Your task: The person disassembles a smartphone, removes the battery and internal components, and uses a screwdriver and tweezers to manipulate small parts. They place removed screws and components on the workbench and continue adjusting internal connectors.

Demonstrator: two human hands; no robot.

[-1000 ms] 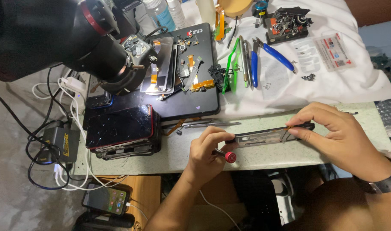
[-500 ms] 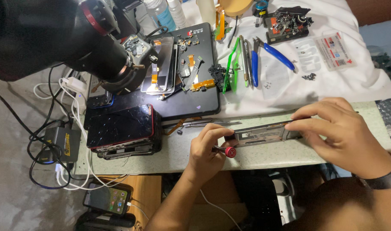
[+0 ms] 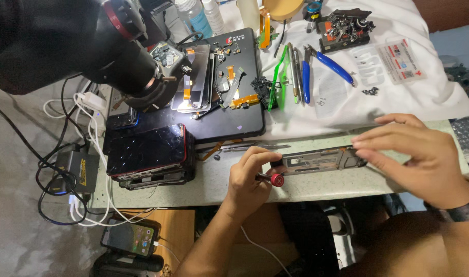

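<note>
A grey phone frame (image 3: 316, 160) lies lengthwise near the front edge of the pale worktable (image 3: 204, 182). My left hand (image 3: 248, 179) is closed around a small screwdriver with a red cap (image 3: 275, 179), its tip at the frame's left end. My right hand (image 3: 416, 154) rests its fingertips on the frame's right end, steadying it. A dark watch band shows on that wrist.
A stack of phones with a cracked dark screen (image 3: 150, 151) sits left of my left hand. Behind is a black mat (image 3: 234, 118) with phone parts, tweezers (image 3: 250, 147), blue-handled pliers (image 3: 324, 64) on a white cloth, a large black microscope (image 3: 91, 46) and tangled cables (image 3: 65, 169).
My right hand has slid to the right along the frame, so more of the frame's middle shows. My left hand and the screwdriver stay at the left end.
</note>
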